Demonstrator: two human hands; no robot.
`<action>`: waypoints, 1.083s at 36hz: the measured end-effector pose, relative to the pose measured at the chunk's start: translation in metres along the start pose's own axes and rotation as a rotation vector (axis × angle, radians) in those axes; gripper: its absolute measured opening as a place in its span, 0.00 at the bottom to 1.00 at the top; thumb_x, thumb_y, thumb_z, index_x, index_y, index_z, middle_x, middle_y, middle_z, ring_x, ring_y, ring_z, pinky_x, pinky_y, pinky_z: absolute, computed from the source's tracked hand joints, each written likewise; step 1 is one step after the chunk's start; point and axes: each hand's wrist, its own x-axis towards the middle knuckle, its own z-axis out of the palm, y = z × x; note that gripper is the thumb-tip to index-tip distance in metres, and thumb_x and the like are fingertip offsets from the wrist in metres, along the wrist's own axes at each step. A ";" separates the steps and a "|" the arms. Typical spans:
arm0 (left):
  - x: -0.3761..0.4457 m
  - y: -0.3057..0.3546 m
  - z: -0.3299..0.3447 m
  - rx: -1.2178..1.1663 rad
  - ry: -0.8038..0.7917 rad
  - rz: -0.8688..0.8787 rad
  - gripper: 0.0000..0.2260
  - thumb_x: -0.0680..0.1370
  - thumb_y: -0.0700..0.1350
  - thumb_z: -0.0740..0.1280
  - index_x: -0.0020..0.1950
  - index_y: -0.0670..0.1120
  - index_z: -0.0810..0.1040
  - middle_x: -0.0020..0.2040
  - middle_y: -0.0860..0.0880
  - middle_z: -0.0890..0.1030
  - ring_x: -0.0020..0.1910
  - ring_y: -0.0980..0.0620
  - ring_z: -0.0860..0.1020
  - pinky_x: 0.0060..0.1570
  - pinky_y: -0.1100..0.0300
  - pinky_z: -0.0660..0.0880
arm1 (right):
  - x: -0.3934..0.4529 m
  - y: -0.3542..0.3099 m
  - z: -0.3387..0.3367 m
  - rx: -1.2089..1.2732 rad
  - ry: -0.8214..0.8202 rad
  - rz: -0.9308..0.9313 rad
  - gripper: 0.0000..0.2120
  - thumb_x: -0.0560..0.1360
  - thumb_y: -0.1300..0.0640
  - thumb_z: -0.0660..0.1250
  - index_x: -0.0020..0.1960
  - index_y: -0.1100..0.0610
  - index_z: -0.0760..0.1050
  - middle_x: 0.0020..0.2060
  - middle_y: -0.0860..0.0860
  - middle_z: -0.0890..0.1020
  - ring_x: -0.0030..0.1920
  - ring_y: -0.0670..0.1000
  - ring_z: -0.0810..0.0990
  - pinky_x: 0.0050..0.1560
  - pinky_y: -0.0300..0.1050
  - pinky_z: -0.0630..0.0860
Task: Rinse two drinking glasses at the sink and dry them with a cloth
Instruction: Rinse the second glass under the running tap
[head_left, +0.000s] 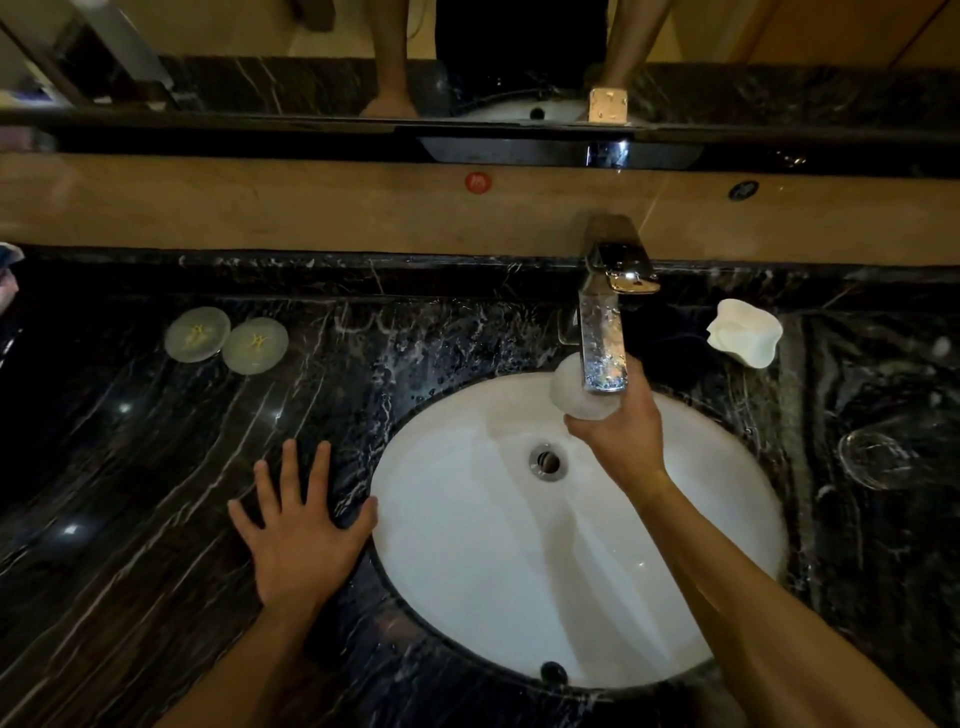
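Head view: seemingly clear, wet glass (602, 332).

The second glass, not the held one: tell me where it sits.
In the head view the second glass stands on the dark counter right of the basin, below the white cloth, apart from both hands.

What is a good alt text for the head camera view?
A right hand holds a drinking glass under the chrome faucet above a white sink. The left hand rests flat on the black marble counter.
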 end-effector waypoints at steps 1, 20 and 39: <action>0.000 0.000 0.000 -0.001 -0.001 0.000 0.40 0.72 0.76 0.46 0.80 0.60 0.45 0.81 0.51 0.42 0.80 0.45 0.39 0.73 0.34 0.39 | 0.000 0.000 -0.004 -0.034 0.005 -0.008 0.38 0.63 0.61 0.77 0.67 0.42 0.67 0.61 0.46 0.76 0.60 0.52 0.76 0.57 0.52 0.77; -0.001 0.001 -0.002 -0.008 0.007 -0.001 0.41 0.71 0.76 0.46 0.80 0.59 0.46 0.81 0.51 0.43 0.80 0.45 0.40 0.73 0.34 0.39 | -0.017 0.023 -0.043 -0.224 -0.452 0.477 0.28 0.66 0.48 0.78 0.62 0.49 0.70 0.54 0.49 0.78 0.51 0.53 0.78 0.47 0.47 0.75; 0.001 -0.002 0.001 0.005 0.016 0.003 0.41 0.71 0.75 0.48 0.80 0.59 0.48 0.82 0.51 0.44 0.80 0.44 0.41 0.72 0.33 0.41 | -0.002 0.002 -0.051 -0.259 -0.675 0.868 0.31 0.54 0.35 0.73 0.46 0.57 0.80 0.40 0.53 0.80 0.43 0.52 0.73 0.47 0.47 0.64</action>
